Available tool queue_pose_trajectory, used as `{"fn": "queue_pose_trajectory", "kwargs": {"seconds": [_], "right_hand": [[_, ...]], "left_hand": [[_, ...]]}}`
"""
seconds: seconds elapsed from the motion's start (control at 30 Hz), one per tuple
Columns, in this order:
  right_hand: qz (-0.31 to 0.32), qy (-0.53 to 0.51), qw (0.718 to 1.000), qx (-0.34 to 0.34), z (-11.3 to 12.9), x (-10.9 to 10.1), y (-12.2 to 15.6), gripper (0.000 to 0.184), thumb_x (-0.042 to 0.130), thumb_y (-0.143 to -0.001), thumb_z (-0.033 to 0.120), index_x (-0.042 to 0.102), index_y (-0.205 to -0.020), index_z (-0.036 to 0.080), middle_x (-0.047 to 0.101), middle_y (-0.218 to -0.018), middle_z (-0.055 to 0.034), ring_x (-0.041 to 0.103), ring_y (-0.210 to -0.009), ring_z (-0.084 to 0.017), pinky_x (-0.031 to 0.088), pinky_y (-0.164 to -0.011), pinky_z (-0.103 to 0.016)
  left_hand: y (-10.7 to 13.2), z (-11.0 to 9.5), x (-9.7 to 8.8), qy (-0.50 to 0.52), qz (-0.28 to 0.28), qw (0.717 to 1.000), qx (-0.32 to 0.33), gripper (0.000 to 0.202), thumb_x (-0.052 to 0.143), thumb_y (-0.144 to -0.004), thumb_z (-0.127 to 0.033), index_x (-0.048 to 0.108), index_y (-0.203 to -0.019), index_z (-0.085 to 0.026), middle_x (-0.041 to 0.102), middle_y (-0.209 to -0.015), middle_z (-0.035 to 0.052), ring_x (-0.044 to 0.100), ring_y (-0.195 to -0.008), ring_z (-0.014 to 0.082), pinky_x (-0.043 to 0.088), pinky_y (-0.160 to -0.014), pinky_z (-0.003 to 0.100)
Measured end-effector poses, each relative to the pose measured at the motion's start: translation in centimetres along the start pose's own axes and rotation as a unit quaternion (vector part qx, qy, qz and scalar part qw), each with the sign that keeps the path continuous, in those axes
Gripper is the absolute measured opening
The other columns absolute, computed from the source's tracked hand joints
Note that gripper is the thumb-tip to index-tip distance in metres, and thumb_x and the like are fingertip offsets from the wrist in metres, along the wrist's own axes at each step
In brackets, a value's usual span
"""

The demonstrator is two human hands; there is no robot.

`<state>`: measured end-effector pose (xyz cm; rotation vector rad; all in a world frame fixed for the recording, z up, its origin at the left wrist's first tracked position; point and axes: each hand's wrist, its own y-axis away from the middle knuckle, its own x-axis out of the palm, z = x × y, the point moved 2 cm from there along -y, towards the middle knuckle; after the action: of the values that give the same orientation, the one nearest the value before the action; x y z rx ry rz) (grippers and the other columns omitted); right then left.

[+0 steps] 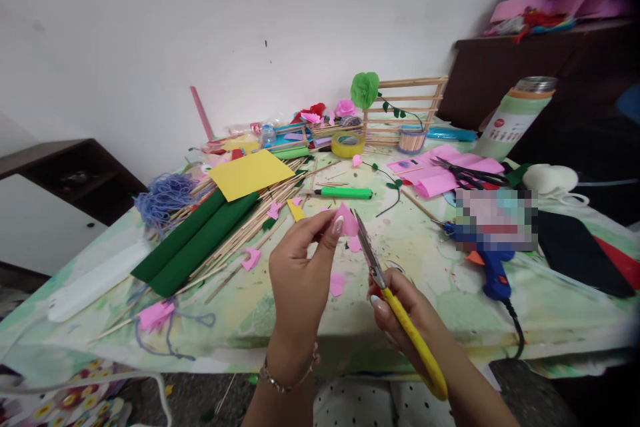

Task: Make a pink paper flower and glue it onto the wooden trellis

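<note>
Between the thumb and fingers of my left hand (305, 260) is a small folded piece of pink paper (346, 221). My right hand (400, 310) grips a pair of scissors with yellow handles (413, 340). Their metal blades point up and to the left, with the tips right beside the pink paper's edge; whether they touch it I cannot tell. Under the hands, pink paper scraps (337, 283) lie on the patterned tablecloth (280, 320). A green utility knife (345, 193) lies just beyond my left hand.
Dark green paper rolls (200, 240), thin sticks (235, 240) and purple yarn (163, 200) cover the left side. At right are a blue glue gun (495, 273), black scissors (467, 173), a dark tablet (583, 253) and a bottle (517, 120). A small stick fence (405, 103) stands at the back.
</note>
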<state>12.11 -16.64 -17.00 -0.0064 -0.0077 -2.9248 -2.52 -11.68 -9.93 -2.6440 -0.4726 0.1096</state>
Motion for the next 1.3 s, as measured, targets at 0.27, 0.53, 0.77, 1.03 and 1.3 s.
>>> {"fn": "queue_pose_trajectory", "kwargs": {"seconds": [0.27,0.53,0.77,1.03,1.3], "right_hand": [[0.002,0.029,1.000,0.001,0.0,-0.2,-0.1,0.042,0.053,-0.085,0.063,0.039,-0.082,0.024,0.034,-0.067,0.0065,0.029,-0.050,-0.008,0.025,-0.044,-0.022],[-0.002,0.047,0.999,-0.003,-0.2,-0.6,0.0,0.041,0.056,-0.084,0.061,0.040,-0.080,0.024,0.034,-0.063,0.0067,0.029,-0.051,-0.009,0.024,-0.044,-0.023],[-0.002,0.063,0.998,0.004,-0.3,-0.8,-0.1,0.042,0.052,-0.085,0.063,0.039,-0.079,0.024,0.035,-0.064,0.0066,0.028,-0.052,-0.009,0.025,-0.047,-0.024],[-0.015,0.085,0.996,-0.010,-0.4,-0.9,-0.3,0.041,0.054,-0.085,0.061,0.040,-0.079,0.023,0.037,-0.066,0.0055,0.030,-0.056,-0.010,0.026,-0.051,-0.025],[-0.026,0.061,0.998,-0.008,-0.8,-1.2,-0.3,0.043,0.057,-0.082,0.062,0.040,-0.078,0.023,0.041,-0.066,0.0050,0.032,-0.054,-0.009,0.026,-0.048,-0.024]], "left_hand": [[-0.1,0.2,-0.1,0.021,-0.007,0.999,-0.027,0.015,0.076,-0.076,-0.031,0.076,-0.090,-0.024,0.075,-0.086,0.0014,0.067,-0.077,0.0140,0.055,-0.073,0.025],[-0.1,-0.1,-0.2,-0.002,-0.014,1.000,0.003,0.013,0.075,-0.077,-0.030,0.078,-0.089,-0.025,0.075,-0.087,0.0021,0.068,-0.079,0.0164,0.056,-0.075,0.029],[-0.3,-0.2,-0.4,-0.021,0.002,0.999,0.024,0.011,0.073,-0.079,-0.029,0.078,-0.089,-0.026,0.075,-0.088,0.0011,0.068,-0.080,0.0160,0.055,-0.077,0.028],[-0.3,0.0,-0.4,-0.027,0.012,0.999,0.026,0.012,0.073,-0.080,-0.029,0.078,-0.090,-0.027,0.075,-0.087,0.0007,0.068,-0.080,0.0158,0.056,-0.076,0.028],[-0.3,0.4,-0.3,-0.022,0.024,0.999,0.007,0.012,0.073,-0.080,-0.030,0.077,-0.090,-0.027,0.075,-0.088,0.0004,0.067,-0.081,0.0146,0.055,-0.075,0.026]]}}
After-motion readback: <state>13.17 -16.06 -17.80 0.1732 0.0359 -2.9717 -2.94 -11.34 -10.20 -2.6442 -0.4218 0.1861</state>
